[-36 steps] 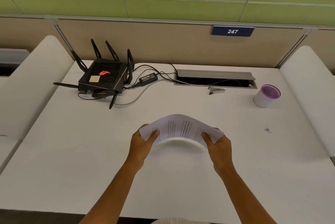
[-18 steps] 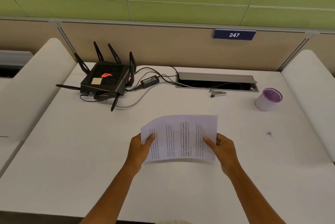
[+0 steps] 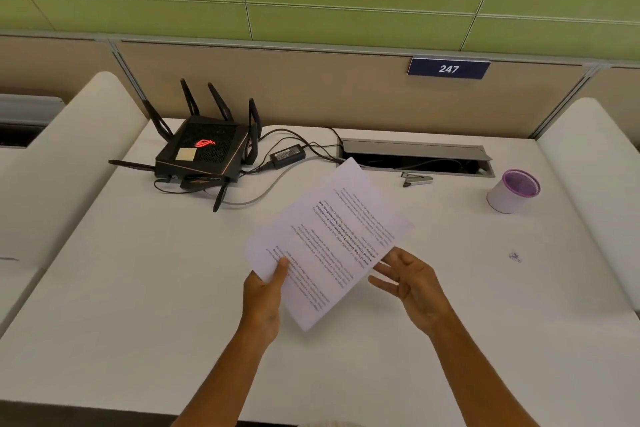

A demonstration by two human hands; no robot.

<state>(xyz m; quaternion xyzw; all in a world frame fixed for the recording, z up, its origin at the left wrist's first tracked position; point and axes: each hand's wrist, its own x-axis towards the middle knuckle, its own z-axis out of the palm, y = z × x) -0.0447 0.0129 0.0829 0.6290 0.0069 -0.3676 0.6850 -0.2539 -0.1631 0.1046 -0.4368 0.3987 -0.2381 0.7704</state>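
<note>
Turning a printed paper in the air over the desk is judged to be the step in hand. Item: paper (image 3: 332, 239), white, printed in columns, held slantwise above the middle of the white desk (image 3: 138, 288). Its far corner is pointed toward the cable hatch (image 3: 415, 149) and its near corner is lowest; whether one sheet or several are held cannot be told. Left hand (image 3: 263, 298): the paper's left corner is pinched, with the thumb (image 3: 282, 265) laid on the printed face and the other fingers hidden beneath. Right hand (image 3: 415, 284): spread, nothing held, fingertips (image 3: 384, 269) just beside the paper's right edge; whether that edge is touched cannot be told. Also listed at the back of the desk are a black router (image 3: 204, 153) with a power adapter (image 3: 287, 155) beside it, a small metal clip (image 3: 417, 180) in front of the hatch, and a purple-rimmed cup (image 3: 514, 189) well to the right. A number plate (image 3: 448, 68) is fixed to the partition. Next move, as judged: a fresh hold is called for from the right hand on the free right edge, so that the slant can be squared. With only one corner pinched, the paper is likely to droop or swing.
</note>
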